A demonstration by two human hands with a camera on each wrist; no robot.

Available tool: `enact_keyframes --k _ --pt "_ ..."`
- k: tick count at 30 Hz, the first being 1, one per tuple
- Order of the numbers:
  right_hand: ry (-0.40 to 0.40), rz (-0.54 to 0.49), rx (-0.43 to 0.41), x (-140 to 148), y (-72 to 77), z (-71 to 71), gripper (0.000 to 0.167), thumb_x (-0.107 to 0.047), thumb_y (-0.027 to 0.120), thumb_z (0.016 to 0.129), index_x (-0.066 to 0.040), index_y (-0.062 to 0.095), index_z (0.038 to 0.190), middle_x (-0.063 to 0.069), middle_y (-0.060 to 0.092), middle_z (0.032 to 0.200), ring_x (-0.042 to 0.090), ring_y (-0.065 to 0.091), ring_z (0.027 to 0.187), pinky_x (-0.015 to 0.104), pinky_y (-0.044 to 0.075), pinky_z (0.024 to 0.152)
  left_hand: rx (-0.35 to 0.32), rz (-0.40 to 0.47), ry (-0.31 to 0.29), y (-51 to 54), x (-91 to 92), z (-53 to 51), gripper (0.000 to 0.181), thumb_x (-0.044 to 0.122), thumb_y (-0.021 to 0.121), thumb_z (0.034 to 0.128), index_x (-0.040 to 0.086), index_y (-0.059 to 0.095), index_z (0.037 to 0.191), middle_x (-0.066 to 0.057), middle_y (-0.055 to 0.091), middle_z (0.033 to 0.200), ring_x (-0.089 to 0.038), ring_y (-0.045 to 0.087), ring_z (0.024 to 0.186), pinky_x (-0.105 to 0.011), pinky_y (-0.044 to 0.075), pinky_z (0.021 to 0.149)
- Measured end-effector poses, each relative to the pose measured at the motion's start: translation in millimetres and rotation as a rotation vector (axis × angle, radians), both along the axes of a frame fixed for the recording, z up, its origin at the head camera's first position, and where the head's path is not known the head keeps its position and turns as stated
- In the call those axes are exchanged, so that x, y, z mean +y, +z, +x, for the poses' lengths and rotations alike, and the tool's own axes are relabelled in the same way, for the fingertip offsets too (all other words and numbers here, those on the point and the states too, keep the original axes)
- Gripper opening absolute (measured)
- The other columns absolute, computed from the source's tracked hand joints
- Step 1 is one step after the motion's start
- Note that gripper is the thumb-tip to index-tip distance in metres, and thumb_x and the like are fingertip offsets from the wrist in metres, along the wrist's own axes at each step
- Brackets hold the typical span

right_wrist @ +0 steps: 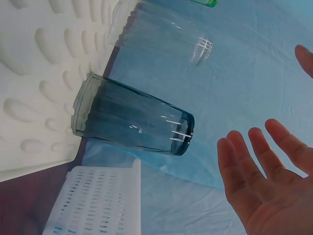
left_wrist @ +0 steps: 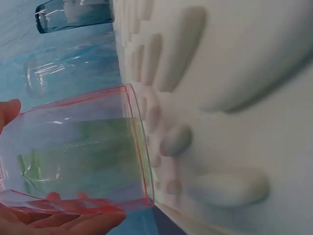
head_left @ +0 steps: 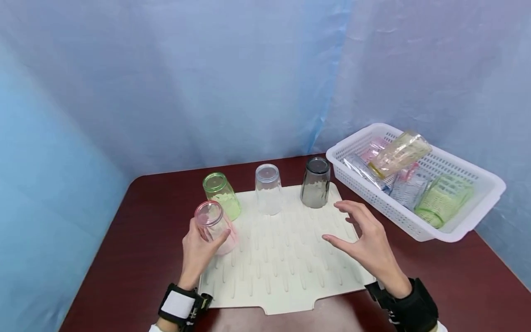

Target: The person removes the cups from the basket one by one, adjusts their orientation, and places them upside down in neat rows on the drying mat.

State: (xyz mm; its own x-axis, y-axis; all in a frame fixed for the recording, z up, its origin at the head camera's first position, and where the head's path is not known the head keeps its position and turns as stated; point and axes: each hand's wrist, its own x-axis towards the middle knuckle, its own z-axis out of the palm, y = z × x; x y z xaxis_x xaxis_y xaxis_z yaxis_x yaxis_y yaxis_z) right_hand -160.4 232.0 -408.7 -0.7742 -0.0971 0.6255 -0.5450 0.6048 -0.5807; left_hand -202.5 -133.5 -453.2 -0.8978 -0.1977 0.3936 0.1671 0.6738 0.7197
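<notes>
My left hand (head_left: 198,253) holds a pink plastic cup (head_left: 215,226), mouth down, at the left side of a white drying mat (head_left: 282,258). Thumb and fingers lie on opposite sides of the cup; in the left wrist view its rim is at the mat's ridges, and I cannot tell whether it touches. Behind it a green cup (head_left: 222,196) stands upside down, then a clear cup (head_left: 268,189) and a grey cup (head_left: 315,183) along the mat's far edge. Over the mat's right side my right hand (head_left: 367,240) hovers with fingers spread, holding nothing.
A white perforated basket (head_left: 483,184) stands at the right on the dark red table (head_left: 141,240). In it lie a yellow cup (head_left: 400,153), a green cup (head_left: 444,198) and other cups, some pink or bluish. Blue cloth (head_left: 232,83) hangs behind the table.
</notes>
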Motion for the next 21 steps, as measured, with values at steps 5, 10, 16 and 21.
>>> enact_keyframes --k 5,10,16,21 --pt "-0.014 0.010 -0.013 0.8 -4.6 0.7 0.067 -0.012 0.090 0.063 -0.008 0.061 0.123 0.003 0.059 0.117 0.016 0.057 0.101 0.019 0.045 0.080 -0.012 -0.012 0.001 -2.4 -4.2 2.6 0.060 0.027 0.086 0.0700 0.000 0.051 0.111 -0.018 0.065 0.093 -0.034 0.061 0.082 -0.045 0.044 0.066" --pt "-0.047 0.039 -0.004 2.2 -7.4 1.7 0.067 -0.014 0.090 0.063 -0.008 0.061 0.123 0.003 0.060 0.115 0.018 0.058 0.100 0.020 0.045 0.079 -0.021 -0.004 -0.015 -1.8 -3.1 1.8 0.062 0.027 0.086 0.0710 -0.001 0.050 0.114 -0.020 0.065 0.097 -0.035 0.062 0.087 -0.047 0.046 0.069" --pt "-0.053 0.043 0.010 2.0 -9.8 1.1 0.059 -0.011 0.088 0.066 -0.008 0.063 0.120 0.002 0.061 0.113 0.016 0.059 0.099 0.019 0.045 0.080 -0.043 -0.002 0.001 -2.7 -3.2 2.3 0.061 0.023 0.086 0.0709 0.000 0.049 0.113 -0.015 0.063 0.086 -0.030 0.058 0.077 -0.040 0.042 0.063" --pt "-0.058 0.053 0.082 4.4 -7.2 -1.5 0.046 0.001 0.082 0.069 -0.004 0.066 0.112 0.004 0.064 0.106 0.015 0.058 0.090 0.020 0.044 0.078 -0.072 0.005 0.007 -3.1 -5.6 3.3 0.061 0.024 0.086 0.0711 0.002 0.049 0.115 -0.011 0.059 0.078 -0.027 0.053 0.072 -0.037 0.039 0.060"
